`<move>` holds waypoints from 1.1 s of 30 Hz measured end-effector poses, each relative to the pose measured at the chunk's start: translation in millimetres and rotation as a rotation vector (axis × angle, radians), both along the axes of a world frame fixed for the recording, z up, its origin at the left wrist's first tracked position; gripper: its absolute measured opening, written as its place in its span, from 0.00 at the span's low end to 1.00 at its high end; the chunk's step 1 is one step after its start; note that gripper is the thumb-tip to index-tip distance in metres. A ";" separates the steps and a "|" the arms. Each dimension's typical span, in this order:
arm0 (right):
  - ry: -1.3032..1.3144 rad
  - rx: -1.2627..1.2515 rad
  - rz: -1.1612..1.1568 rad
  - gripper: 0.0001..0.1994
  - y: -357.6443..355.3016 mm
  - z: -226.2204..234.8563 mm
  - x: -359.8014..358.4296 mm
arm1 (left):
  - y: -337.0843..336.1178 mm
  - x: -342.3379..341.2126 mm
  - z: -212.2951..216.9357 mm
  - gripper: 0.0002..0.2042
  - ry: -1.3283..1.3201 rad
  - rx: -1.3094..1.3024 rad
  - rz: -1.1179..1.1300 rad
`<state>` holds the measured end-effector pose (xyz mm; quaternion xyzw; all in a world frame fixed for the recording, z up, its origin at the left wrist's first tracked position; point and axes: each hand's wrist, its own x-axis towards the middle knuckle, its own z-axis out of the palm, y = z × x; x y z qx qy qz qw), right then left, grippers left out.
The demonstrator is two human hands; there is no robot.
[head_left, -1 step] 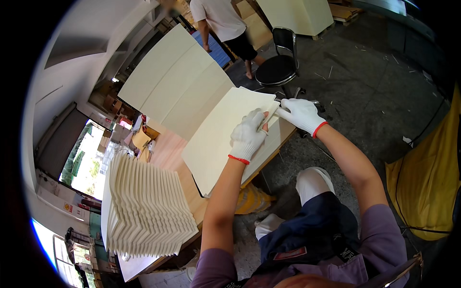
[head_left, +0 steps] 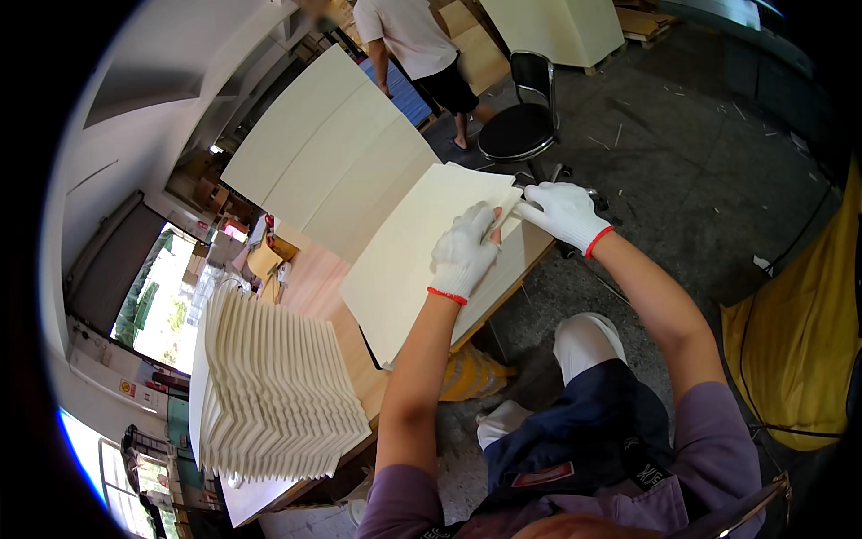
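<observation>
Two gloved hands meet at the far corner of a cream sheet [head_left: 404, 269], whose long axis runs from the near edge of the wooden surface [head_left: 310, 283] away toward the black chair [head_left: 521, 130]. The left hand [head_left: 462, 251] lies flat on it, fingers closed; the right hand [head_left: 564, 214] pinches its corner. A fanned stack of sheets [head_left: 269, 395] lies well apart to the left.

A light wooden tabletop [head_left: 314, 286] carries large cream rectangular card sheets [head_left: 404, 260] and, nearer the left, a fanned stack of folded cream sheets [head_left: 269, 395].
</observation>
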<state>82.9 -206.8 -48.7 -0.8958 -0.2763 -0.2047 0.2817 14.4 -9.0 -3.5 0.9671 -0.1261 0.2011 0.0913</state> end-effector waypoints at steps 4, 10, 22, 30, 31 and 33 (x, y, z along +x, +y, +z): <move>-0.329 -0.180 0.016 0.16 3.5 19.4 4.0 | 4.4 24.2 0.4 0.15 0.033 0.016 0.075; 0.200 0.345 0.110 0.21 23.9 15.0 4.2 | 7.5 14.2 8.3 0.15 0.171 -0.176 0.005; 0.372 0.483 0.038 0.24 33.2 1.2 4.5 | 9.4 12.8 7.4 0.20 0.261 -0.363 -0.033; 0.331 0.508 0.038 0.24 32.6 0.2 2.3 | 7.2 10.1 9.2 0.18 0.228 -0.423 -0.020; 0.333 0.510 0.039 0.24 32.6 2.0 0.7 | 5.8 9.4 8.2 0.17 0.222 -0.487 -0.014; 0.316 0.509 0.036 0.24 33.7 5.6 -3.3 | 8.4 10.4 5.1 0.16 0.187 -0.500 -0.033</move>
